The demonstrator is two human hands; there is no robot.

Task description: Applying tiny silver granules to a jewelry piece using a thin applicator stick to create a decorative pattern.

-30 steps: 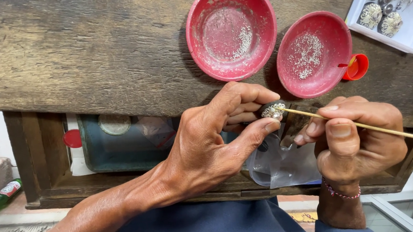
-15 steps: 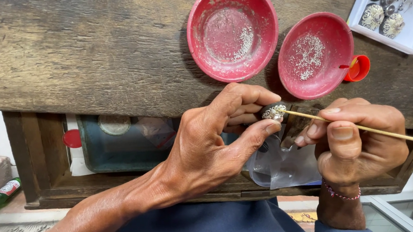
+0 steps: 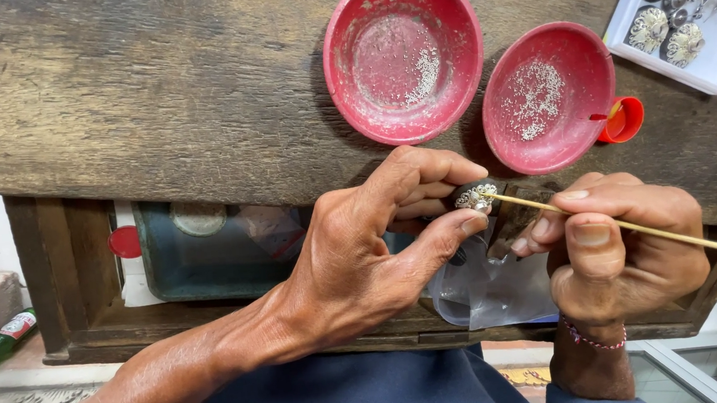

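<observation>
Silver filigree ornament (image 3: 474, 198), round and beaded, pinched in left hand (image 3: 363, 253); right hand (image 3: 621, 243) grips thin stick (image 3: 637, 226).

Soft, even daylight fills the scene, bright enough to show the grain of the wooden tabletop (image 3: 150, 90) without harsh glare; the white tray (image 3: 710, 67) at the upper right is the brightest patch. Faint shadows sit under the red bowls (image 3: 401, 51) and beneath the tabletop's front edge. Focus is sharp, with slight wide-angle bending toward the edges.
</observation>
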